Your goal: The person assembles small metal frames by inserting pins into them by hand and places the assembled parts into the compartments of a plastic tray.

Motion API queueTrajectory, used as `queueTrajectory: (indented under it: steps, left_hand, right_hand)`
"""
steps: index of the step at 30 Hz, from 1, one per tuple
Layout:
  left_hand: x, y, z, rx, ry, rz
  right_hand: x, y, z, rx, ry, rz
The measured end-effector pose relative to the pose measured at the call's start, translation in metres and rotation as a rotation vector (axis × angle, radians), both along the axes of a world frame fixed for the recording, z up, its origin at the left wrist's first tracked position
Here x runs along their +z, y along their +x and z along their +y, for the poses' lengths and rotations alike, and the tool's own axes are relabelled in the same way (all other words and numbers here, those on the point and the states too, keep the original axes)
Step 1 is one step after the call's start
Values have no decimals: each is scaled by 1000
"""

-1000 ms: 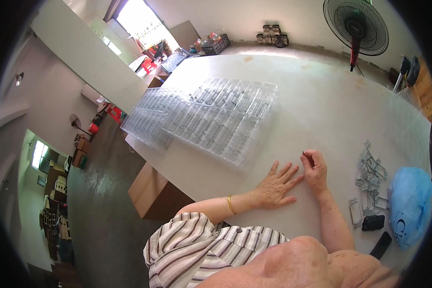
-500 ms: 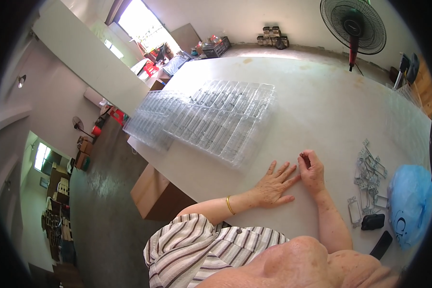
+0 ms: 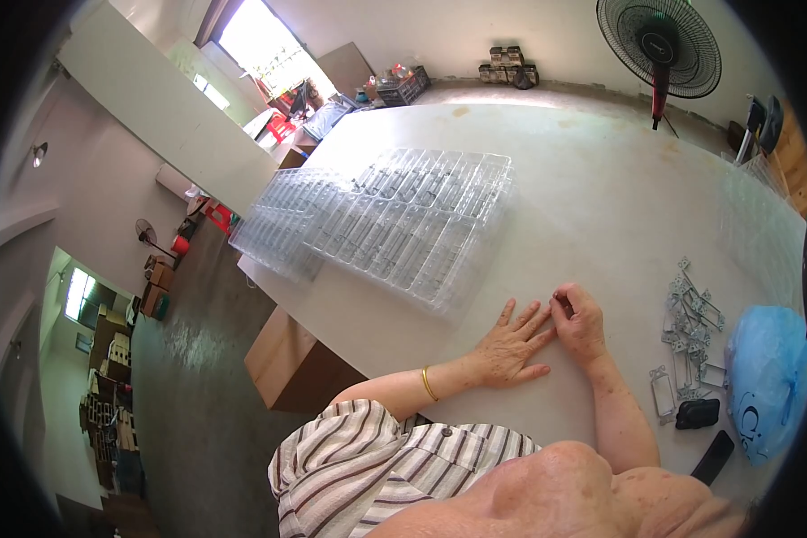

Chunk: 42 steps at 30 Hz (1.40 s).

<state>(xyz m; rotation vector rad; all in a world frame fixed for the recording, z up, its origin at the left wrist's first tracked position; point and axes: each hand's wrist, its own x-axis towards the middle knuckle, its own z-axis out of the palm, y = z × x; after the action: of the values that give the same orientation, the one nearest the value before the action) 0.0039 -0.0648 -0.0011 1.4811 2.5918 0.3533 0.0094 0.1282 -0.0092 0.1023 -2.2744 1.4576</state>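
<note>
Trays — ribbed, clear plastic, left hand splayed flat, right hand curled

Free table runs between the trays and the metal parts; left hand and right hand block its near end, the bag its right edge.

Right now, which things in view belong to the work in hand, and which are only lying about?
Probably in the work:
white table, under left hand and right hand
clear compartment trays
loose silver metal brackets

Probably just lying about:
blue plastic bag
black pouch
dark phone-like slab
cardboard box
standing fan
</note>
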Motion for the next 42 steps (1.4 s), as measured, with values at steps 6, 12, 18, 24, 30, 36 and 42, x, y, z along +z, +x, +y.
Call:
queueTrajectory:
  steps: [6,12,18,24,30,36,42]
  left_hand:
    - [-1,0,2,-3,-2,5]
    - [0,1,1,-10,23,8]
    - [3,1,0,-14,33,9]
    - [5,1,1,-12,16,9]
    - [5,0,0,-12,13,11]
    - [1,-1,0,-14,20,28]
    - [-1,1,1,-8,2,27]
  right_hand:
    - [-4,-1,2,-1,66,7]
    - [-2,0,1,-57,154,11]
    - [-4,0,1,-125,276,57]
    - [-2,3,2,-110,348,89]
    - [1,4,1,-110,381,120]
    - [0,6,1,-150,526,150]
    - [-10,9,4,-165,582,41]
